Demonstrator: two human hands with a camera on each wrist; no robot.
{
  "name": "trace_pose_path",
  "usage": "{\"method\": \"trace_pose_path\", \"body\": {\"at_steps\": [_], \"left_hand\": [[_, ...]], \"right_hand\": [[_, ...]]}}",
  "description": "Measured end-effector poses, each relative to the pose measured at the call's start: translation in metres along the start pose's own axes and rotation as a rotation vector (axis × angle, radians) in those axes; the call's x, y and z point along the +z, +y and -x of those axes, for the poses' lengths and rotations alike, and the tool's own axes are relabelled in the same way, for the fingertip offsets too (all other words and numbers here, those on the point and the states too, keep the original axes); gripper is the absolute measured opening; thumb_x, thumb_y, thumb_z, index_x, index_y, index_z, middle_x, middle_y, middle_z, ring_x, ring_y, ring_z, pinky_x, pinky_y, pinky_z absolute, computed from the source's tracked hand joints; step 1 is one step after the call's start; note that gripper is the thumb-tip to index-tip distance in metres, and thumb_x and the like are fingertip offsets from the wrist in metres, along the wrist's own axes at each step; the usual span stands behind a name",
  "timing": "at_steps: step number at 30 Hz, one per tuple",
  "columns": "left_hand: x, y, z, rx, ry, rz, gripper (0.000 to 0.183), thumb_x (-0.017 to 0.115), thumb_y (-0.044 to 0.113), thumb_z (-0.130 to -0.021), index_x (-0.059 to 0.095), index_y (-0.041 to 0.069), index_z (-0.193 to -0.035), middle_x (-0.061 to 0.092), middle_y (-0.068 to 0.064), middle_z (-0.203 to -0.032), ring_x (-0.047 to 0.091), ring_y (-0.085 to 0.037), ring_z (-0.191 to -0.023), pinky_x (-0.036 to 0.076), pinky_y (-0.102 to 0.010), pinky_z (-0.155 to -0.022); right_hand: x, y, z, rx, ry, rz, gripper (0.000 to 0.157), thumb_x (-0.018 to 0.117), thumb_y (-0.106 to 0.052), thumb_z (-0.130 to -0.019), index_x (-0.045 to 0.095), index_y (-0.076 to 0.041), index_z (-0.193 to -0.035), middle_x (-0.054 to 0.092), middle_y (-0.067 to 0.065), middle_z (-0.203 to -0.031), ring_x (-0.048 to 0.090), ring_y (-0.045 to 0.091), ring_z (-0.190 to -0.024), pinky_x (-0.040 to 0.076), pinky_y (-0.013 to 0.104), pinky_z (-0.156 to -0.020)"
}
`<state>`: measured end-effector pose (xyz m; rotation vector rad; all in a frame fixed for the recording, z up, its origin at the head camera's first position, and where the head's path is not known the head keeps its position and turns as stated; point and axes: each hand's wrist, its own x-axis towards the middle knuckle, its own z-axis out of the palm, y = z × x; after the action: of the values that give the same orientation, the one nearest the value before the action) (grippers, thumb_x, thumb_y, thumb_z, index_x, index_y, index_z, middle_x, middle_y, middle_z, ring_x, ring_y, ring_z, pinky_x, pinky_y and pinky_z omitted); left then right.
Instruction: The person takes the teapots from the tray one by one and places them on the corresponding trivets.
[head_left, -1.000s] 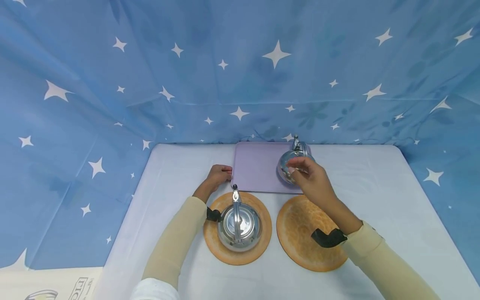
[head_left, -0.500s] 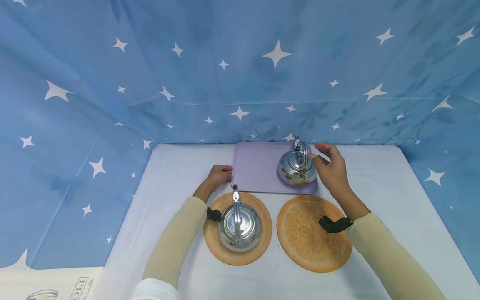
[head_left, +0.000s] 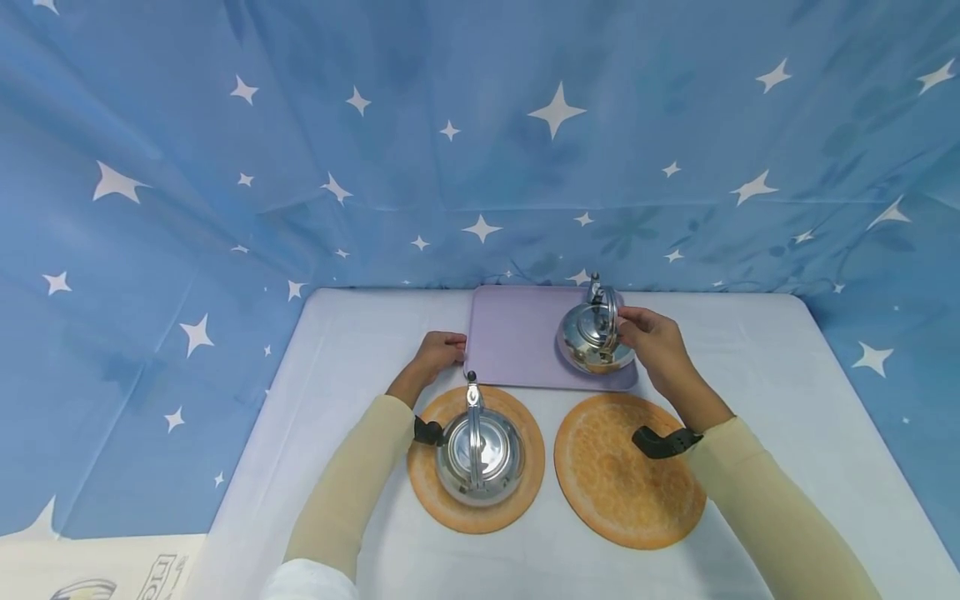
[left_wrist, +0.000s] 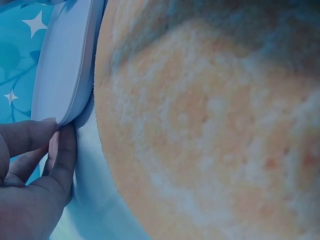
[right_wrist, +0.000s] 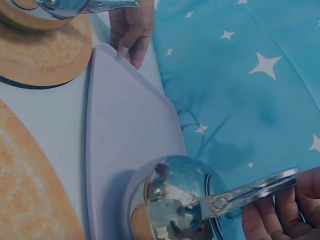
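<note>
My left hand [head_left: 442,352] pinches the left edge of a pale purple tray [head_left: 510,333]. In the left wrist view the thumb lies on top of the tray rim [left_wrist: 75,95] and the fingers sit under it. On the tray's right end stands a shiny metal kettle [head_left: 585,342], its handle upright. My right hand [head_left: 658,346] holds that handle [right_wrist: 255,192] from the right, the fingers curled round it in the right wrist view. A second metal kettle [head_left: 495,467] stands on the left orange round mat [head_left: 531,450], close to my left forearm.
Another orange round mat [head_left: 615,475] lies on the white tablecloth [head_left: 757,367], in front of the tray and partly under my right wrist. Behind the table hangs a blue star-patterned cloth [head_left: 405,158]. A printed cream sheet [head_left: 112,567] shows at the lower left.
My right hand has gone from in front of the far kettle round to its right side and taken hold of the handle. The left hand stays at the tray's edge.
</note>
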<state>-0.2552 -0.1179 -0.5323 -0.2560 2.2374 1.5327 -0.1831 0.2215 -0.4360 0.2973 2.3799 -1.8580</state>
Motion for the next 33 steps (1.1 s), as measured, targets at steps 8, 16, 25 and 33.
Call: {"method": "trace_pose_path", "body": {"at_steps": [8,16,25,33], "left_hand": [[0.001,-0.001,0.0,0.014,0.009,-0.002,0.036,0.062,-0.005,-0.089,0.061,-0.004,-0.125,0.065,-0.014,-0.109,0.061,-0.023,-0.1,0.052,-0.031,-0.086],[0.001,-0.001,0.001,0.005,0.007,0.004,0.036,0.062,-0.005,-0.09,0.061,-0.003,-0.126,0.064,-0.014,-0.113,0.061,-0.024,-0.104,0.051,-0.032,-0.089],[0.002,-0.001,0.002,0.011,0.011,-0.007,0.037,0.062,-0.005,-0.088,0.062,-0.003,-0.125,0.064,-0.014,-0.114,0.061,-0.024,-0.106,0.051,-0.032,-0.09],[0.002,-0.003,0.0,0.02,0.017,-0.005,0.037,0.062,-0.005,-0.089,0.061,-0.004,-0.126,0.065,-0.014,-0.113,0.061,-0.024,-0.104,0.052,-0.032,-0.088]], "right_hand": [[0.0,-0.005,-0.006,0.06,-0.069,-0.082,0.055,0.049,-0.024,-0.103,0.034,0.008,-0.145,0.04,0.023,-0.141,0.044,0.034,-0.129,0.043,0.034,-0.102],[0.001,-0.005,-0.008,0.053,-0.073,-0.049,0.051,0.047,-0.023,-0.103,0.037,0.008,-0.142,0.043,0.021,-0.134,0.05,0.022,-0.117,0.045,0.032,-0.099],[-0.001,-0.001,-0.001,-0.02,-0.081,-0.089,0.048,0.048,-0.021,-0.103,0.038,0.011,-0.138,0.05,0.016,-0.119,0.057,0.013,-0.101,0.05,0.022,-0.087],[-0.004,-0.007,0.011,-0.07,-0.107,-0.073,0.052,0.048,-0.025,-0.103,0.037,0.012,-0.138,0.05,0.016,-0.12,0.054,0.012,-0.103,0.049,0.019,-0.084]]}}
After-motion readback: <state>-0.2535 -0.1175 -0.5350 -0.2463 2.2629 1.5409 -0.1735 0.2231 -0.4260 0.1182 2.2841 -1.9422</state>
